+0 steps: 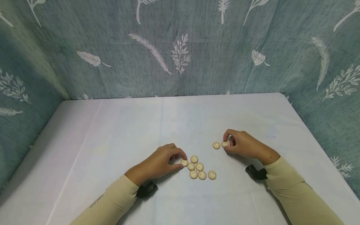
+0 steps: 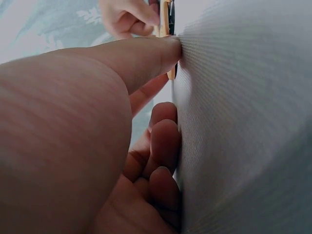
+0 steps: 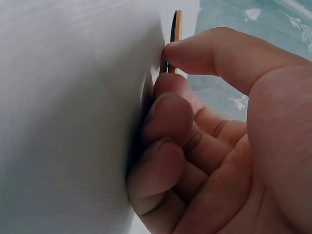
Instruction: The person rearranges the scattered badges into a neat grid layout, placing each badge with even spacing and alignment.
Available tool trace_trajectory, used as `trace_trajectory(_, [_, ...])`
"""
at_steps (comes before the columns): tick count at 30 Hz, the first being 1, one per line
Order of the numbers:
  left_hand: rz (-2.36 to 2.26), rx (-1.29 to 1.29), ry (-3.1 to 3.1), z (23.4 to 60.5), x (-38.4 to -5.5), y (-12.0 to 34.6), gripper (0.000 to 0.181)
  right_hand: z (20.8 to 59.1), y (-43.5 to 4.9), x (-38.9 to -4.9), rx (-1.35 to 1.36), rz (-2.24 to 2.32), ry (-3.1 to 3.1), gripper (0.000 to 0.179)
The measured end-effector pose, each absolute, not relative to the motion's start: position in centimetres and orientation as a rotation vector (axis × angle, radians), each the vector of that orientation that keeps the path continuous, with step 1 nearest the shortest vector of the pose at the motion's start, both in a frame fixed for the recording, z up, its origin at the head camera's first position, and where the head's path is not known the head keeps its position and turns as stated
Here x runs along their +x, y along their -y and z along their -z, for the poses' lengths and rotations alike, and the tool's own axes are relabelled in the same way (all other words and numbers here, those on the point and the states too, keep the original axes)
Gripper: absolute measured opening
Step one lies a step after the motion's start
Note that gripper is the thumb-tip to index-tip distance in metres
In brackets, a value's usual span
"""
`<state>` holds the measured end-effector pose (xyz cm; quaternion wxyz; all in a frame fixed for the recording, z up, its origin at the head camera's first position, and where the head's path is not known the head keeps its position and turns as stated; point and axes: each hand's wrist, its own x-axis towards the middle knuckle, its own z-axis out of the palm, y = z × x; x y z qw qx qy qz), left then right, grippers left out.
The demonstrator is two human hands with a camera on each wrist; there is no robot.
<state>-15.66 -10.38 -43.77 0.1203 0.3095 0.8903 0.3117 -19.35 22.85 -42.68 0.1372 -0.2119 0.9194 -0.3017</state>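
Beige sleeves (image 1: 118, 195) nearest; creased white tablecloth (image 1: 126, 125), leaf-print curtain (image 1: 213, 72) behind. My left hand (image 1: 163, 161) pinches one disc (image 1: 184, 162) beside six loose discs (image 1: 199, 167); my right hand (image 1: 242, 144) pinches another disc (image 1: 224, 144).

Passage between disc cluster (image 1: 199, 167) and right grip (image 1: 244, 144)

Nine round pale discs (image 1: 199, 167) in all: seven in the nearer group, counting the one at the left-hand grip (image 1: 164, 161), and two in the farther pair, counting the one at the right-hand grip (image 1: 243, 143). Grips, two; tan sleeves (image 1: 298, 193), two; black wrist devices (image 1: 147, 190), two, one to each arm. One white-covered counter (image 1: 126, 125), with leaf-printed fabric (image 1: 208, 68) on three sides. The left wrist view shows discs edge-on and overlapping, so their number there can't be told fairly.
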Motion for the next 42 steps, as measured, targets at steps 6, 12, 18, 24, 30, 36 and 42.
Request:
trace_trajectory(6, [-0.908, 0.913, -2.611, 43.80, -15.63, 10.44, 0.019, 42.57, -22.69, -19.23, -0.616, 0.860, -2.677, 0.017])
trace_trajectory(12, [-0.917, 0.915, -2.605, 43.79, -15.65, 10.46, 0.019, 42.45, -22.61, -19.16, -0.603, 0.857, -2.675, 0.018])
trace_trajectory(18, [-0.900, 0.927, -2.616, 43.65, -15.77, 10.35, 0.020, 42.35, -22.68, -19.17, -0.607, 0.853, -2.684, 0.018])
trace_trajectory(24, [-0.909, 0.909, -2.606, 43.58, -15.74, 10.35, 0.020, 42.37, -22.57, -19.23, -0.598, 0.858, -2.687, 0.017])
trace_trajectory(30, [-0.915, 0.907, -2.610, 43.53, -15.68, 10.40, 0.020, 42.39, -22.47, -19.25, -0.599, 0.854, -2.697, 0.018])
trace_trajectory(36, [-0.911, 0.908, -2.606, 43.63, -15.66, 10.39, 0.020, 42.39, -22.46, -19.19, -0.597, 0.850, -2.692, 0.018])
trace_trajectory(42, [-0.909, 0.897, -2.610, 43.72, -15.49, 10.30, 0.020, 42.60, -22.55, -19.04, -0.601, 0.847, -2.695, 0.018])
